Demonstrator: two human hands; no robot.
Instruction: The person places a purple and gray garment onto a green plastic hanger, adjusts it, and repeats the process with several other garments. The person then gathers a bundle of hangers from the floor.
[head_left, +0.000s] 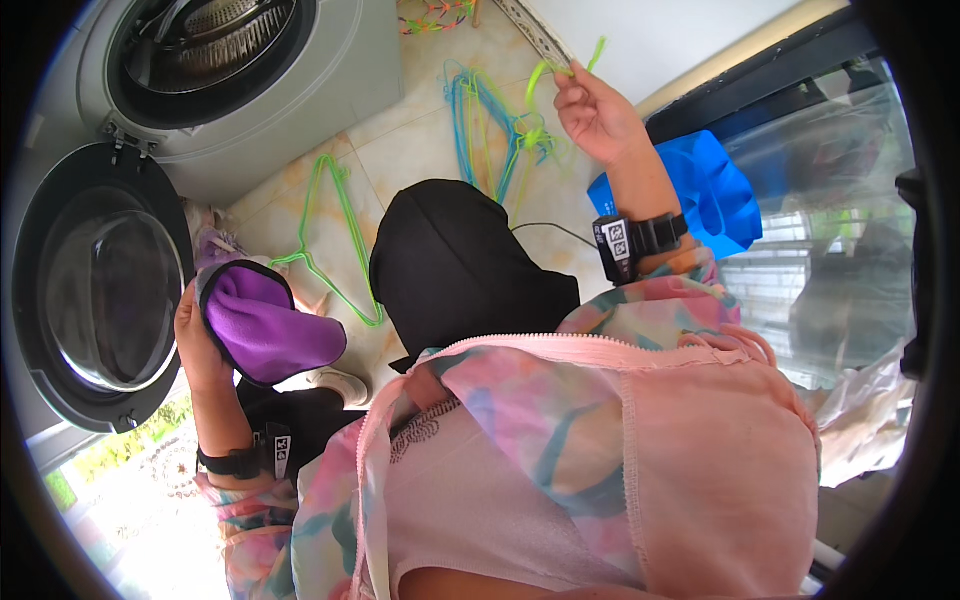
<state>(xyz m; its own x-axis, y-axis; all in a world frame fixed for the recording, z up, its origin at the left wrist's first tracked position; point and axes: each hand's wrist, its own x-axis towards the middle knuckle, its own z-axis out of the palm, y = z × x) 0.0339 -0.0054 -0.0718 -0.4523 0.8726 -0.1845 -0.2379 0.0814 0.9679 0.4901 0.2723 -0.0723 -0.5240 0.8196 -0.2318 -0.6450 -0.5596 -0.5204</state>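
My left hand (201, 337) holds a purple cloth (266, 322) with black edging, beside the open glass door of a front-loading washing machine. The cloth hangs folded over towards my lap. At the upper right, my right hand (596, 112) pinches a bright green cord or strap (537, 81) between thumb and fingers, and one end sticks up past the fingertips. Just below and left of that hand, a tangle of blue and green hangers (514, 135) is near the tiled floor. Two overlapping green hangers (334, 232) lie on the floor between the cloth and my knee.
The washing machine (330, 82) stands at the upper left, its round door (105, 300) swung open. A blue bag or container (709, 195) is behind my right forearm, by a glass panel (817, 225). A thin dark cable (555, 226) runs over the floor. Clear plastic is at the right.
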